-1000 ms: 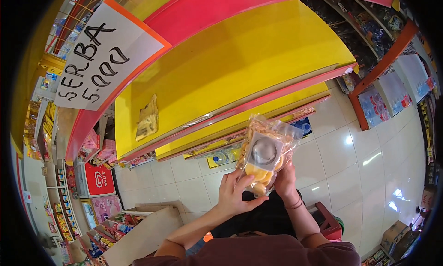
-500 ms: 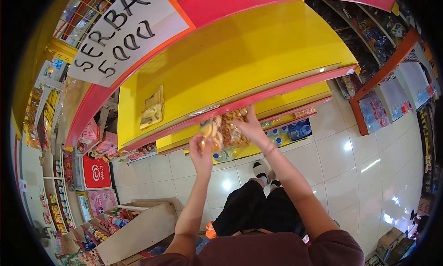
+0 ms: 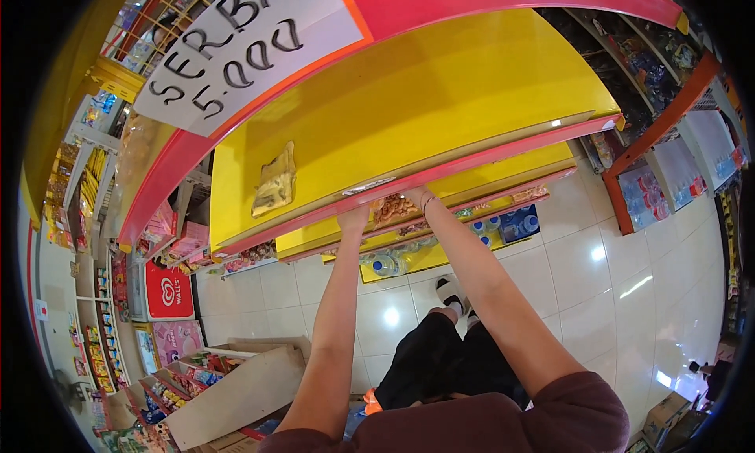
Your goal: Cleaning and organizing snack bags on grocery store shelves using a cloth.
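Both my arms reach forward under the red edge of the yellow top shelf (image 3: 409, 115). A clear snack packet (image 3: 393, 209) with orange-brown pieces sits on the second shelf (image 3: 480, 184) just below that edge. My left hand (image 3: 354, 219) holds the packet's left side and my right hand (image 3: 417, 196) its right side. The shelf edge partly hides the fingers of both hands. Alone on the top shelf, to the left of my hands, lies a golden packet (image 3: 275, 182).
A white handwritten sign (image 3: 244, 44) hangs over the top shelf. Lower shelves hold packets and water bottles (image 3: 385, 264). A red freezer (image 3: 169, 292) and open cardboard boxes of goods (image 3: 228, 386) stand at the left on the white tiled floor. More racks (image 3: 668, 178) stand at the right.
My hands have carried the snack packet from in front of my chest up and forward, in under the top shelf's edge. The camera has tilted closer to the shelves.
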A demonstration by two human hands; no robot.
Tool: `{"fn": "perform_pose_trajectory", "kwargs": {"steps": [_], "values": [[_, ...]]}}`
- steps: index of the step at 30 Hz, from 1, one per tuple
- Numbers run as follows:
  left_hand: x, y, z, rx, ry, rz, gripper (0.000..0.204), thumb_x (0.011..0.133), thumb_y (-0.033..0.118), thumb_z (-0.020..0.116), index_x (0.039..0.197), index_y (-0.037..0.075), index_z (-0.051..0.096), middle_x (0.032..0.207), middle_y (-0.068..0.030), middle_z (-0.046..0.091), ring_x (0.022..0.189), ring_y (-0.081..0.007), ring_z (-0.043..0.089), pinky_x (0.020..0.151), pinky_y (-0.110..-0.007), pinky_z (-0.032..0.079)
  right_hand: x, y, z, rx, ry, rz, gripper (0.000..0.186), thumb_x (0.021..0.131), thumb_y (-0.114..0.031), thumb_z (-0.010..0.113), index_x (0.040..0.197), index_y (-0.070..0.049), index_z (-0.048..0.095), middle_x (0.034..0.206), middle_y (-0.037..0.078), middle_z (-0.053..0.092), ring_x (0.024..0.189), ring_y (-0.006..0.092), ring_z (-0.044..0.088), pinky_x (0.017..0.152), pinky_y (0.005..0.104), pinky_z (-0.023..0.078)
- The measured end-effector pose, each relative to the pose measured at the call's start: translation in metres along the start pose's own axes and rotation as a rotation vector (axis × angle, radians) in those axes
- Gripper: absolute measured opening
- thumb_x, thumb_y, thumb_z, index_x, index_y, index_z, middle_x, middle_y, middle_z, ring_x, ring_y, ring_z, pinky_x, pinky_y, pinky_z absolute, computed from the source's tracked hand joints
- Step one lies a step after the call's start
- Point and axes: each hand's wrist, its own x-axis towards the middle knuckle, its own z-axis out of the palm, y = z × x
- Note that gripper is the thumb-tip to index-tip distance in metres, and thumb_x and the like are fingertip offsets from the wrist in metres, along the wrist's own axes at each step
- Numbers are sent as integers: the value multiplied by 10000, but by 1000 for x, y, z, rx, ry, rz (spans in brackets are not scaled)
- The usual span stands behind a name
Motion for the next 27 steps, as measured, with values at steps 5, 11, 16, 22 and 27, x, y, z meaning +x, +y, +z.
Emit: {"fn": "perform_pose_trajectory", "kwargs": {"steps": [5,11,16,22,27], "values": [[-65,8,-92,249,-91,-226,478,852,406,531,1176,55,545,1179,-208,564,1097,-361,534,902,-453,432,-49,-116,53,-377,59,35,459,802,-283,599,1208,-85,516,1251,152,507,1138,360,477,956,412,405],[-153,64,-211,-130,109,324,162,746,107,685,878,35,627,903,-143,658,793,-287,655,702,-351,516,-153,-281,-22,-209,243,-191,309,716,-30,636,1020,-10,584,1036,175,566,992,372,534,849,418,437],[-57,11,-289,-67,3,360,343,827,91,604,1167,54,579,1216,-193,559,1146,-285,538,912,-349,437,-153,-332,-51,-578,420,-595,352,658,-31,649,1004,-76,606,995,93,565,929,265,552,853,404,404],[1,-46,-277,51,-525,318,545,884,138,560,1393,194,373,1476,-120,283,1385,-269,200,1095,-338,226,-99,-343,-43,-813,391,-609,300,725,-203,628,1002,-87,609,980,74,560,947,249,541,961,466,306],[17,-60,-292,-31,-586,441,527,818,-39,526,1313,136,482,1401,-140,403,1317,-293,352,1060,-318,305,-85,-318,-38,-924,372,-558,301,712,-233,646,979,-97,616,903,53,563,897,218,530,954,445,287]]}}
